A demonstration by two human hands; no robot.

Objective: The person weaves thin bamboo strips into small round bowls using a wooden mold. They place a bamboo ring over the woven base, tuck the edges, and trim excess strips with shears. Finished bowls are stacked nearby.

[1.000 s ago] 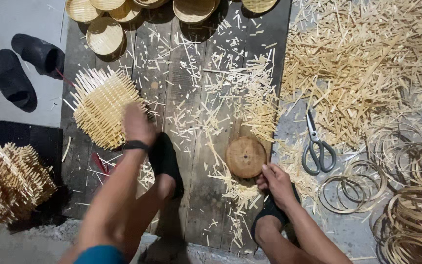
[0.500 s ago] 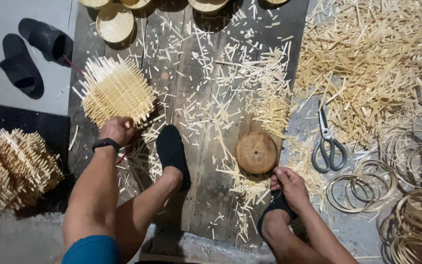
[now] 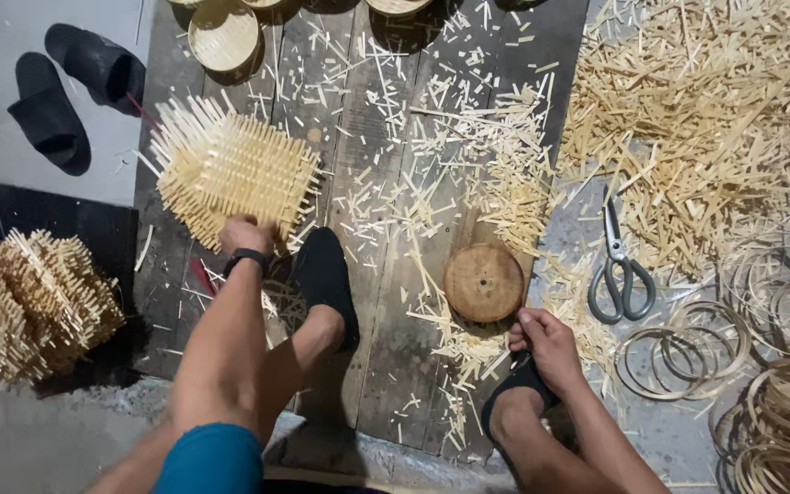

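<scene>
The pale woven bamboo square with bristling strip ends point(image 3: 235, 169) looks dry, matt and rough, lying on weathered grey wooden planks point(image 3: 381, 302) with coarse grain. The round brown wooden disc point(image 3: 484, 283) shows a smooth, dull face, and right of it the grey-handled scissors point(image 3: 622, 270) have faintly shiny metal blades. Far left, the black slip-on sandals point(image 3: 70, 82) look like matt rubber.

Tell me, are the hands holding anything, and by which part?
The left hand grips the woven bamboo mat by its near edge. The right hand rests by the round wooden disc; no hold shows.
</scene>
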